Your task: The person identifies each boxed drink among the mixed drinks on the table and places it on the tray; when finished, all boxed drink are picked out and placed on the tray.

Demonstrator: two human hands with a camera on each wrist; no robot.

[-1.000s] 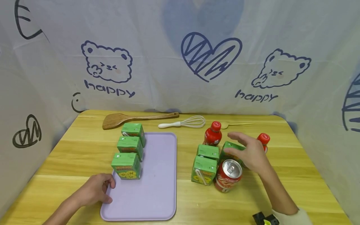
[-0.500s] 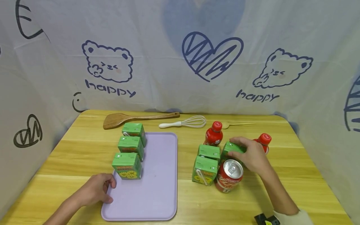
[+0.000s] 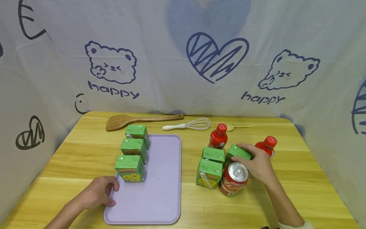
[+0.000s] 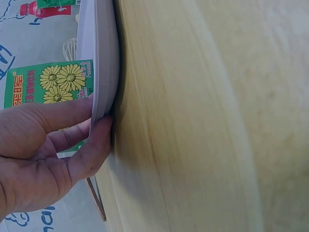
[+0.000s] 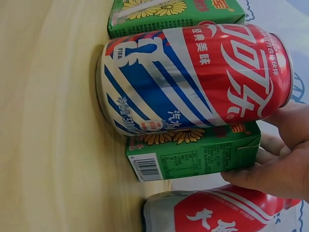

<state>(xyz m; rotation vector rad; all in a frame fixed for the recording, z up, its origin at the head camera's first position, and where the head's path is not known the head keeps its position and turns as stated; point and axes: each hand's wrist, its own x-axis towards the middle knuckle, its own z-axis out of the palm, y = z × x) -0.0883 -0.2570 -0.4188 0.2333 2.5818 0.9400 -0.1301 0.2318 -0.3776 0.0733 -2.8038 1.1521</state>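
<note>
My left hand [image 3: 98, 192] pinches the left rim of a lilac tray [image 3: 160, 203]; in the left wrist view the fingertips [image 4: 102, 133] lie against both sides of that rim. On the tray's left side stand three green drink cartons [image 3: 130, 170] in a row. My right hand [image 3: 258, 162] grips the top of another green drink carton [image 5: 193, 157], thumb on one side and fingers on the other. Right in front of that carton stands a red cola can [image 3: 233, 183], upright. Two more green cartons [image 3: 208, 175] stand to the left of the can.
Two red-capped bottles stand near the right hand, one behind the cartons [image 3: 218, 139] and a second bottle [image 3: 266, 146] to the right. Along the back lie a wooden spatula [image 3: 120, 123], a white whisk [image 3: 186, 125] and a pale spoon [image 3: 243, 126].
My right hand has lowered and its fingers have come down around the carton behind the can. The left hand has stayed at the tray's rim. The view has shifted slightly.
</note>
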